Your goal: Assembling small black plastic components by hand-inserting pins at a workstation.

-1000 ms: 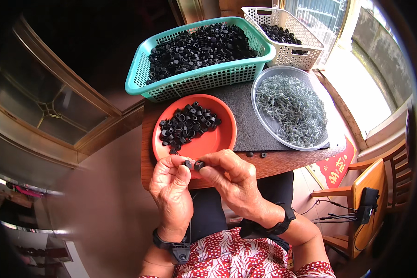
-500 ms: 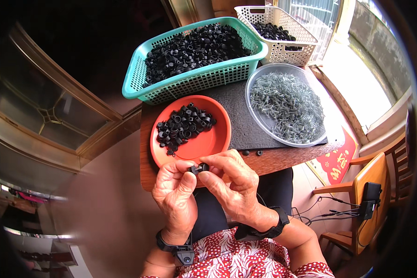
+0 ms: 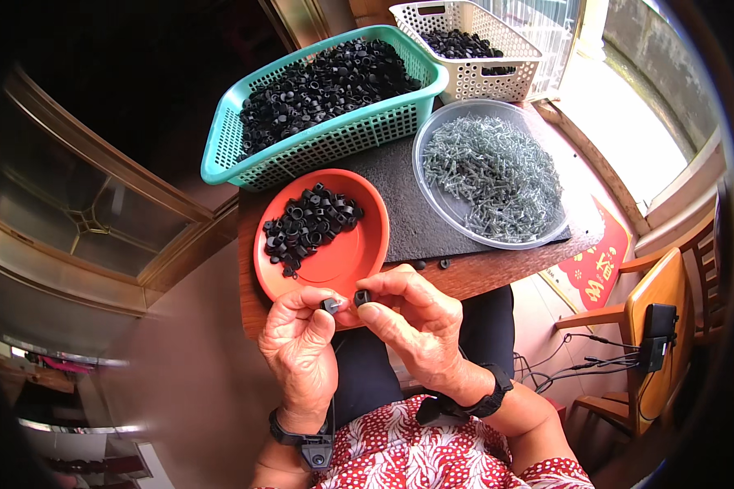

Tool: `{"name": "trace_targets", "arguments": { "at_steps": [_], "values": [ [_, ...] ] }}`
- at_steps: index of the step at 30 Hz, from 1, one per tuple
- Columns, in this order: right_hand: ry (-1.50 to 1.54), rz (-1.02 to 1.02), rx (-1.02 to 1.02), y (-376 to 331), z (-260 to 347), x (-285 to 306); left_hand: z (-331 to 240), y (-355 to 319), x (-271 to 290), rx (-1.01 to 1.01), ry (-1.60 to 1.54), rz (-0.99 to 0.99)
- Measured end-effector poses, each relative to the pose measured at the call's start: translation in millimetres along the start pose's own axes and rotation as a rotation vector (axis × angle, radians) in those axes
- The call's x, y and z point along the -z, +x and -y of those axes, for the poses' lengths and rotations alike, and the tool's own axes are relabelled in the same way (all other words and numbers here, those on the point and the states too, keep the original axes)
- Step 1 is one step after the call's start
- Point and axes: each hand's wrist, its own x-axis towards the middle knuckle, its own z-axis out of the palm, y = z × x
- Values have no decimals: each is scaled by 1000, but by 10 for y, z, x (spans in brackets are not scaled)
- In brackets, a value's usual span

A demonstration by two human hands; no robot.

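Observation:
Just past the table's near edge, my left hand (image 3: 300,350) pinches a small black plastic part (image 3: 329,306) with a bit of bright metal, apparently a screw, sticking out of it. My right hand (image 3: 420,330) grips a second black plastic part (image 3: 363,298) between thumb and fingertips. A small gap separates the two parts. Right behind my hands sits a round orange-red dish (image 3: 351,261) with a heap of black plastic parts (image 3: 314,224) in its left and far side. To the right, a clear round tray (image 3: 432,208) holds a pile of silvery screws (image 3: 497,175).
A green basket (image 3: 326,140) full of black parts stands at the back, beside a cream basket (image 3: 473,81) with more. Two loose black pieces (image 3: 444,263) lie by the dark mat (image 3: 395,191). A wooden chair (image 3: 661,326) with cables stands at right.
The two black parts, together with threaded metal showing between them half a second ago, are now apart. The whole view has shifted slightly.

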Motion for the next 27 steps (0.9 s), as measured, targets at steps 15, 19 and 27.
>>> {"name": "trace_targets", "arguments": {
  "at_steps": [15,19,27],
  "values": [
    [262,50,-190,-53,70,26,6,-32,-19,41,31,-33],
    [272,59,-199,-64,66,44,18,-31,-44,-3,88,-34],
    [359,53,-228,-81,66,56,55,-12,-23,51,31,-20]
  ]
}}
